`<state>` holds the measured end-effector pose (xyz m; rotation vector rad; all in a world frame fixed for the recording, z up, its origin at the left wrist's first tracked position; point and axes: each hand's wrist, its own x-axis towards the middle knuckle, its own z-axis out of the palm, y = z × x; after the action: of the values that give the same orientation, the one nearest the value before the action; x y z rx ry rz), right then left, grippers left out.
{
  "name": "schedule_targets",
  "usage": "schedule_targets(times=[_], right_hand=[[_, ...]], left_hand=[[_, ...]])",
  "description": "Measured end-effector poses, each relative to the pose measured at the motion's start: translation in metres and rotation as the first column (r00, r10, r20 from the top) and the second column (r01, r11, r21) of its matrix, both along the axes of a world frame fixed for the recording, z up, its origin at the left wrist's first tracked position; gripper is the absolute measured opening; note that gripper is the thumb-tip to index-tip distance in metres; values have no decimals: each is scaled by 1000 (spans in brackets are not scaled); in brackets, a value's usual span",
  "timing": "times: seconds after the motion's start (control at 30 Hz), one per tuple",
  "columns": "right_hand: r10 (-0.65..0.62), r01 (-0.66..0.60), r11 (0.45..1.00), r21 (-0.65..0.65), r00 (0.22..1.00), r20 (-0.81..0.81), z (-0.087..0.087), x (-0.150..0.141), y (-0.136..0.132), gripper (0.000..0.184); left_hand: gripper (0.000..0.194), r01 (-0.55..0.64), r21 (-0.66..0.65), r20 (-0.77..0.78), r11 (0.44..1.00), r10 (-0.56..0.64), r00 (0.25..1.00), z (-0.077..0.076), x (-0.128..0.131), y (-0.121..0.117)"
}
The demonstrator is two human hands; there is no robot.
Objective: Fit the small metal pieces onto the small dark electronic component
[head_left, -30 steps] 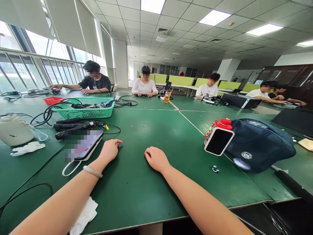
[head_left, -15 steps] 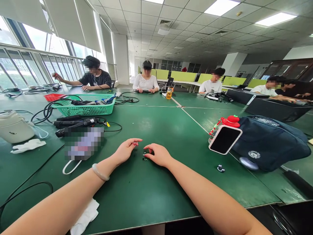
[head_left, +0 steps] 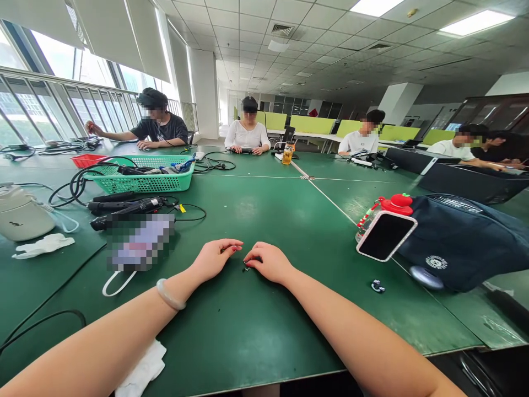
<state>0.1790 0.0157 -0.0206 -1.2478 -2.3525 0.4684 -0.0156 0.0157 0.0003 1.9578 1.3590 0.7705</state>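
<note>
My left hand is just above the green table, thumb and fingertips pinched close together; anything between them is too small to make out. Facing it, my right hand has its thumb and forefinger brought together low over the tabletop. Right below those fingertips lies a small dark and silvery piece, partly covered by them, its kind unclear. The two hands' fingertips are close but apart. A pale bangle circles my left wrist.
On the left are a green basket of cables, black handheld devices, a white container and tissue. A phone, dark blue bag and small dark item lie right. Several people sit around the table.
My right thumb and forefinger have closed together over the small piece. My left hand has shifted slightly right, its thumb and fingertips near the right hand. The camera view has turned slightly.
</note>
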Motion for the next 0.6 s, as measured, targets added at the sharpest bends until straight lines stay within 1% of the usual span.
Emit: schedule_targets(times=[0.13, 0.3, 0.4, 0.5, 0.6], right_hand=[[14, -15, 1000, -16, 1000, -17, 4, 0, -2, 9], [24, -24, 1000, -4, 999, -34, 8, 1, -4, 15], [48, -47, 998, 52, 998, -28, 11, 1, -9, 14], [89, -90, 991, 97, 996, 16, 13, -2, -14, 14], [111, -120, 986, 115, 991, 78, 13, -4, -17, 16]], left_hand=[[38, -56, -15, -38, 998, 55, 998, 2, -1, 1], [39, -78, -25, -46, 997, 76, 996, 2, -2, 0], [37, -59, -28, 0, 998, 59, 998, 1, -3, 0], [34, -18, -40, 69, 999, 21, 997, 0, -3, 1], [35, -29, -39, 50, 999, 31, 998, -2, -4, 2]])
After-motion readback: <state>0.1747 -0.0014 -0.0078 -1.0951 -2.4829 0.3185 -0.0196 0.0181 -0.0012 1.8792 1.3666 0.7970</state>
